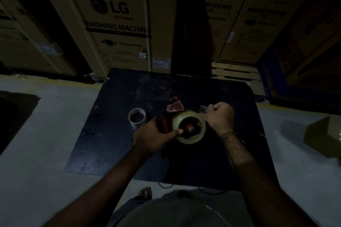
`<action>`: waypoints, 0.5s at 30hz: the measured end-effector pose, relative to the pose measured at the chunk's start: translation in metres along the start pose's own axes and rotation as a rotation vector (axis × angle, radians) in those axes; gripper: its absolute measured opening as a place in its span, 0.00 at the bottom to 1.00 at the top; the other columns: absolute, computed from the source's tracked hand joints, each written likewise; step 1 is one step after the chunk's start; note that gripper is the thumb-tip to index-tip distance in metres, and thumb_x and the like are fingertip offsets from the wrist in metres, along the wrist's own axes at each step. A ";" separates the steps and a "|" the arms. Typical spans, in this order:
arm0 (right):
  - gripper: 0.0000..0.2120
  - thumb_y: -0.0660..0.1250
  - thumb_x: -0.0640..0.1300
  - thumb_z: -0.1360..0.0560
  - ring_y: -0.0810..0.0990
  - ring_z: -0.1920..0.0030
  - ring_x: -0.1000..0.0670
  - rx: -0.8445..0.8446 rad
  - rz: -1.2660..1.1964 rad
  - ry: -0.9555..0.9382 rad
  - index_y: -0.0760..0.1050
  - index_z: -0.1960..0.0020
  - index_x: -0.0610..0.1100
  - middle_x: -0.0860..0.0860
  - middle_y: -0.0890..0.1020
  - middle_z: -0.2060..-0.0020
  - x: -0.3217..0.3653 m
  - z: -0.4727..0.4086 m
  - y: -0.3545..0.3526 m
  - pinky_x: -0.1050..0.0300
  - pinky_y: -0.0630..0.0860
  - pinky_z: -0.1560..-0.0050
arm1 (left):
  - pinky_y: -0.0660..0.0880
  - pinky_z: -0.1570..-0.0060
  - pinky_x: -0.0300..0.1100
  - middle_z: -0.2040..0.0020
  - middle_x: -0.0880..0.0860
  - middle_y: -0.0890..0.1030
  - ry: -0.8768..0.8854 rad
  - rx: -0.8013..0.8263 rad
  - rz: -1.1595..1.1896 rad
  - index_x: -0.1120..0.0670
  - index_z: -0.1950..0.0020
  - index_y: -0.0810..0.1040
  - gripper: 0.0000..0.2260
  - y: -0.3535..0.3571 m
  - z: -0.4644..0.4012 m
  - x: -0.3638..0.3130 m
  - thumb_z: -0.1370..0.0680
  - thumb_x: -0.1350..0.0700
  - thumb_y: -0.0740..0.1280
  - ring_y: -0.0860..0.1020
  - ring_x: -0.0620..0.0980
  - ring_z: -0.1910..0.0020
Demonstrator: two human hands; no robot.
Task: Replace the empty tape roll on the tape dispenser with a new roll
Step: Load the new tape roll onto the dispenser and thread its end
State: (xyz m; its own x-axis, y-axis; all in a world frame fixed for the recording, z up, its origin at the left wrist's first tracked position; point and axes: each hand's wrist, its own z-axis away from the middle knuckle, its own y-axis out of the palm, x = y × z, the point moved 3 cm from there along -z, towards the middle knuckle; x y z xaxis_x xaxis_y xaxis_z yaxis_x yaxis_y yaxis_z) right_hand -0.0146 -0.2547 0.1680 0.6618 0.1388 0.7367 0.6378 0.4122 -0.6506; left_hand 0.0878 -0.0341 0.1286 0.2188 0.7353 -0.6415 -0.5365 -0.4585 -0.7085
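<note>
A red tape dispenser (174,109) lies on a dark table top (110,143). A full roll of clear tape (190,139) sits on its red hub. My left hand (151,137) grips the dispenser's handle, its thumb resting on the roll's inner rim. To the right of the roll, my right hand (220,117) is closed, pinching the loose end of the tape. The empty cardboard core (137,117) stands upright to the left of the dispenser.
Tall cardboard washing-machine boxes (114,24) stand close behind the table. A small cardboard box (324,138) lies on the grey floor at the right. The light is dim. My foot in a sandal (145,191) shows below the table's near edge.
</note>
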 end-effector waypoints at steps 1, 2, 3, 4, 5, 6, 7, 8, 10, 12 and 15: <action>0.16 0.66 0.44 0.21 0.84 0.68 0.48 -0.010 -0.045 0.020 0.75 0.67 0.41 0.46 0.83 0.69 -0.002 -0.001 0.001 0.55 0.82 0.66 | 0.76 0.53 0.42 0.49 0.41 0.86 0.000 -0.007 0.015 0.41 0.42 0.79 0.39 -0.001 0.001 0.000 0.41 0.16 0.70 0.83 0.45 0.49; 0.16 0.66 0.44 0.21 0.85 0.67 0.47 0.005 -0.073 0.062 0.76 0.67 0.41 0.46 0.84 0.70 -0.005 -0.003 0.003 0.51 0.84 0.64 | 0.76 0.54 0.42 0.48 0.41 0.86 -0.002 -0.008 0.025 0.41 0.42 0.79 0.39 -0.002 0.002 0.000 0.41 0.16 0.70 0.83 0.44 0.49; 0.16 0.66 0.44 0.21 0.85 0.67 0.47 0.029 -0.113 0.095 0.77 0.66 0.40 0.47 0.84 0.70 -0.008 -0.004 0.006 0.50 0.85 0.63 | 0.76 0.55 0.41 0.48 0.41 0.86 -0.005 -0.009 0.035 0.41 0.41 0.79 0.39 -0.003 0.002 0.000 0.41 0.16 0.70 0.83 0.44 0.49; 0.15 0.66 0.45 0.22 0.87 0.67 0.46 0.040 -0.154 0.117 0.78 0.65 0.40 0.47 0.86 0.70 -0.013 -0.006 0.010 0.47 0.86 0.61 | 0.75 0.56 0.41 0.49 0.41 0.86 -0.007 -0.010 0.039 0.41 0.41 0.79 0.39 -0.003 0.003 0.000 0.41 0.16 0.70 0.83 0.44 0.49; 0.16 0.66 0.47 0.22 0.88 0.65 0.45 0.030 -0.166 0.148 0.79 0.64 0.39 0.46 0.86 0.69 -0.012 -0.005 0.011 0.44 0.87 0.59 | 0.74 0.59 0.39 0.49 0.41 0.86 -0.008 -0.010 0.042 0.41 0.42 0.79 0.38 -0.004 0.003 0.000 0.41 0.17 0.70 0.83 0.44 0.49; 0.16 0.66 0.48 0.22 0.88 0.64 0.44 0.013 -0.181 0.159 0.80 0.63 0.39 0.44 0.87 0.67 -0.007 -0.002 0.009 0.46 0.87 0.57 | 0.72 0.61 0.37 0.50 0.41 0.85 -0.007 -0.008 0.041 0.41 0.43 0.80 0.37 -0.005 0.004 -0.001 0.40 0.17 0.71 0.83 0.44 0.50; 0.16 0.66 0.46 0.20 0.86 0.64 0.46 0.009 -0.173 0.175 0.81 0.62 0.38 0.44 0.87 0.64 -0.005 -0.001 0.008 0.55 0.85 0.59 | 0.70 0.62 0.35 0.50 0.41 0.85 -0.008 -0.005 0.042 0.42 0.43 0.80 0.36 -0.006 0.005 -0.001 0.39 0.18 0.71 0.82 0.43 0.51; 0.16 0.65 0.44 0.18 0.84 0.65 0.48 0.010 -0.171 0.204 0.81 0.59 0.36 0.44 0.86 0.63 -0.002 0.002 0.008 0.64 0.80 0.64 | 0.70 0.62 0.36 0.50 0.41 0.85 -0.010 -0.005 0.042 0.42 0.43 0.80 0.36 -0.007 0.005 -0.001 0.39 0.18 0.71 0.81 0.43 0.52; 0.15 0.64 0.42 0.17 0.81 0.65 0.48 -0.010 -0.213 0.239 0.82 0.55 0.34 0.43 0.83 0.63 0.001 0.007 0.005 0.68 0.71 0.70 | 0.72 0.59 0.40 0.51 0.41 0.84 -0.017 -0.009 0.035 0.42 0.43 0.79 0.36 -0.008 0.005 -0.001 0.39 0.19 0.72 0.79 0.43 0.54; 0.15 0.64 0.42 0.18 0.83 0.59 0.44 -0.032 -0.237 0.261 0.83 0.53 0.33 0.41 0.85 0.59 -0.002 0.004 0.011 0.61 0.72 0.60 | 0.74 0.56 0.41 0.50 0.41 0.84 -0.017 -0.014 0.031 0.42 0.43 0.79 0.36 -0.008 0.006 0.000 0.39 0.18 0.71 0.79 0.43 0.53; 0.13 0.64 0.42 0.21 0.88 0.61 0.44 0.000 -0.350 0.381 0.83 0.52 0.32 0.42 0.88 0.58 -0.012 -0.002 0.021 0.51 0.85 0.55 | 0.79 0.52 0.44 0.49 0.41 0.85 -0.025 -0.030 0.019 0.40 0.45 0.77 0.38 -0.007 0.008 0.003 0.42 0.15 0.69 0.83 0.45 0.49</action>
State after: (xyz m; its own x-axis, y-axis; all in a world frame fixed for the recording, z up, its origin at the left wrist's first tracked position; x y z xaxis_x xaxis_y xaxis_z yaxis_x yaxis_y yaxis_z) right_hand -0.0080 -0.2495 0.1449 0.5051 -0.3456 0.7909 0.8469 0.3751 -0.3770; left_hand 0.0856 -0.0248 0.1337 0.1885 0.7382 -0.6476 -0.5154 -0.4870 -0.7052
